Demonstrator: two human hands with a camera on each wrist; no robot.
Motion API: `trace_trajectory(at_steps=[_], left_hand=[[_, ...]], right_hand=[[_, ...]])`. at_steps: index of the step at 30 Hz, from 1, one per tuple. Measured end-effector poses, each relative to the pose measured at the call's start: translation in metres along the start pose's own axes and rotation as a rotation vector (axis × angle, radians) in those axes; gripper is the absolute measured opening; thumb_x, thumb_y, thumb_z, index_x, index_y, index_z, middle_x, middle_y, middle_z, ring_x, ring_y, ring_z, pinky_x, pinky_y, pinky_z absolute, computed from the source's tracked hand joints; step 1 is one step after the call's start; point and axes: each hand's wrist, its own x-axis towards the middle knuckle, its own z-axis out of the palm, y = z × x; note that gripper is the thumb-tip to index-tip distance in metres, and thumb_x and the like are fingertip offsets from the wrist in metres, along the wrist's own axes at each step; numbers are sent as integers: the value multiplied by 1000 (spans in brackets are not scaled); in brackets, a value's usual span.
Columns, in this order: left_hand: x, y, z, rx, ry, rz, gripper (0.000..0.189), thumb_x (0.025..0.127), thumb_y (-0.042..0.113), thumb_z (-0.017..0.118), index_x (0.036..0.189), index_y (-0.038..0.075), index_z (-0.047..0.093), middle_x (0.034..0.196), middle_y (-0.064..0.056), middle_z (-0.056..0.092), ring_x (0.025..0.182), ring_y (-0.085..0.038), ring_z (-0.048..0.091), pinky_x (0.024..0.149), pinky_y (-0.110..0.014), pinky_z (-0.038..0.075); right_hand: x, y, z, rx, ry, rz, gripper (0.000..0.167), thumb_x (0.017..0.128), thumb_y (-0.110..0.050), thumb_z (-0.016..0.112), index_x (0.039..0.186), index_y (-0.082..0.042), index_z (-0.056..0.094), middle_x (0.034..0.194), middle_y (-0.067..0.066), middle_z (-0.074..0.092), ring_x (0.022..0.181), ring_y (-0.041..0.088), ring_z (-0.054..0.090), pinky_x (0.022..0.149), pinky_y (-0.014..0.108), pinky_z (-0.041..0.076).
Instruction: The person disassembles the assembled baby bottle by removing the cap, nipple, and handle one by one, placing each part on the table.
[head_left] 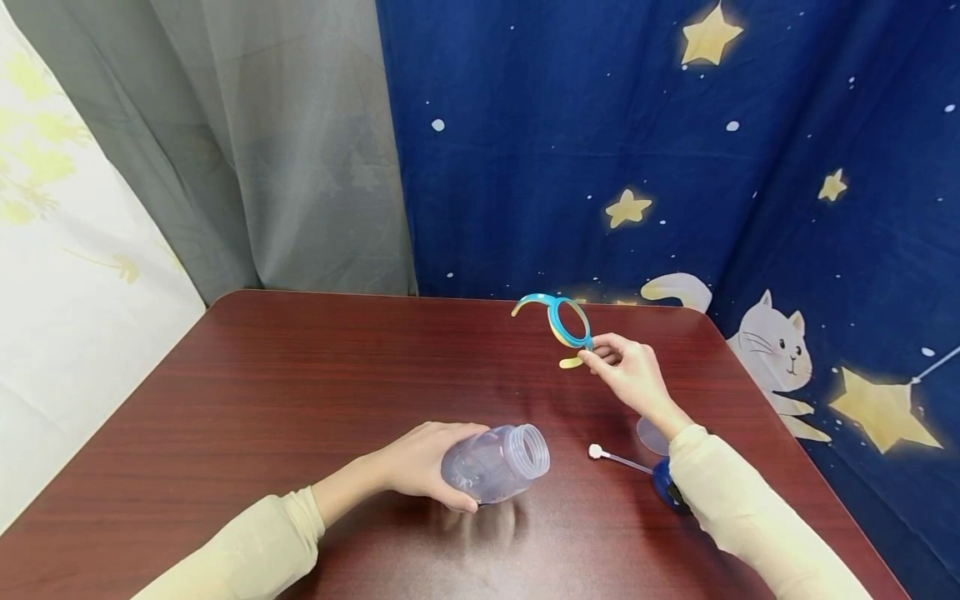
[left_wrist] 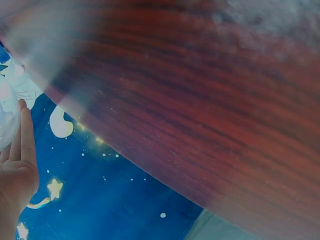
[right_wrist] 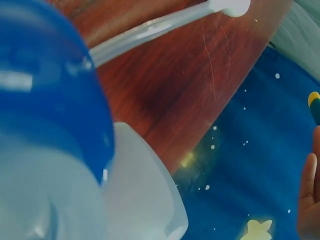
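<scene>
My left hand [head_left: 420, 460] grips a clear, lidless plastic bottle [head_left: 480, 467], tipped so its threaded mouth faces right. In the left wrist view only part of that bottle [left_wrist: 7, 112] shows at the left edge. Above the table my right hand [head_left: 632, 375] pinches a blue and yellow bottle handle [head_left: 557, 322], a ring with two curved arms. Under the right forearm lies a blue bottle lid [head_left: 663, 482], partly covered by the sleeve. From it a clear straw [head_left: 630, 463] runs left to a white end piece [head_left: 596, 451].
A translucent cover [head_left: 651, 435] sits beside the lid, half hidden by the right wrist. The dark red-brown table [head_left: 300, 375] has rounded far corners. Behind it hang a grey curtain [head_left: 315, 150] and a blue star-patterned curtain [head_left: 540, 183].
</scene>
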Motion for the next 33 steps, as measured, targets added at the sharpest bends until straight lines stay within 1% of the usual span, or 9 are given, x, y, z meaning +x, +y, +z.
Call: trace_trajectory(at_steps=[6, 13, 22, 28, 33], left_hand=[[0, 0, 0, 3, 3, -4, 79, 62, 59, 68, 123, 13, 47, 109, 6, 56, 92, -5, 52, 76, -25, 43], [0, -1, 1, 1, 3, 3, 80, 62, 58, 68, 123, 12, 47, 109, 5, 56, 92, -6, 52, 76, -25, 43], [0, -1, 2, 2, 5, 9, 78, 62, 58, 68, 123, 14, 47, 108, 8, 56, 90, -4, 52, 75, -24, 43], [1, -2, 2, 5, 6, 14, 78, 62, 58, 68, 123, 14, 47, 109, 8, 55, 91, -3, 52, 75, -23, 43], [1, -1, 1, 9, 7, 23, 78, 62, 58, 68, 122, 13, 47, 108, 8, 56, 90, -3, 52, 74, -23, 43]], right_hand=[[-2, 3, 6, -20, -19, 21, 20, 76, -24, 70, 89, -9, 65, 67, -8, 61, 58, 4, 57, 53, 23, 45], [-3, 5, 12, -65, -20, 24, 21, 76, -26, 69, 88, -9, 65, 66, -9, 61, 59, 4, 57, 53, 25, 44], [-4, 5, 20, -113, -50, 90, 21, 76, -30, 69, 87, -12, 66, 67, -11, 61, 61, 4, 57, 54, 27, 43], [-4, 3, 23, -136, -80, 130, 19, 76, -32, 68, 85, -15, 65, 64, -12, 60, 61, 4, 57, 55, 29, 42], [-4, 3, 26, -168, -93, 155, 19, 75, -34, 68, 84, -17, 66, 67, -12, 61, 62, 5, 56, 55, 29, 41]])
